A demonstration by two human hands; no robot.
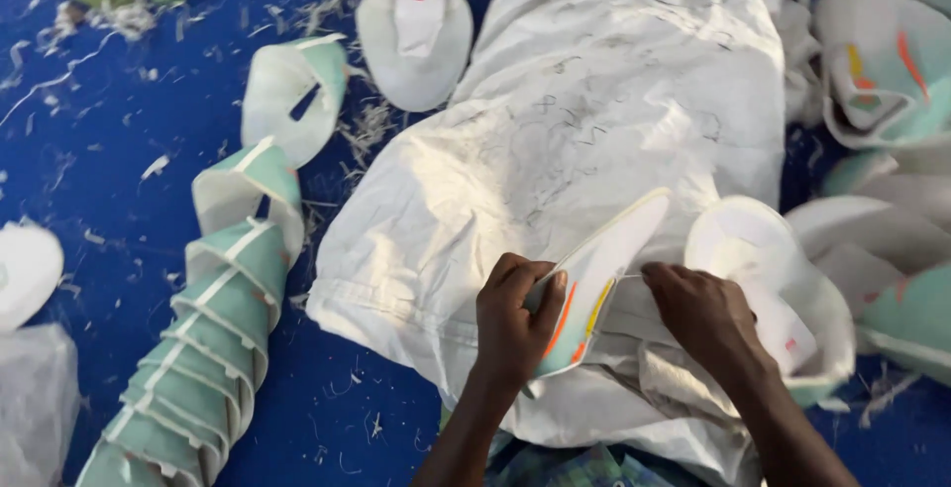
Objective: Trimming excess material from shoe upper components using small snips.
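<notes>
My left hand [512, 321] grips a curved white shoe-upper piece [598, 267] with orange and yellow stripes on its mint-green side, held edge-up over a white woven sack [584, 130]. My right hand [701, 311] pinches something thin at the piece's edge, fingers closed; what it holds is too small to make out. Just right of that hand lies another white upper piece [763, 259] on the sack.
A nested stack of mint-green and white upper pieces [203, 348] runs along the left on the blue floor [119, 150]. Loose pieces lie at the top [416, 36] and in a pile at the right [882, 71]. White trimmings litter the floor.
</notes>
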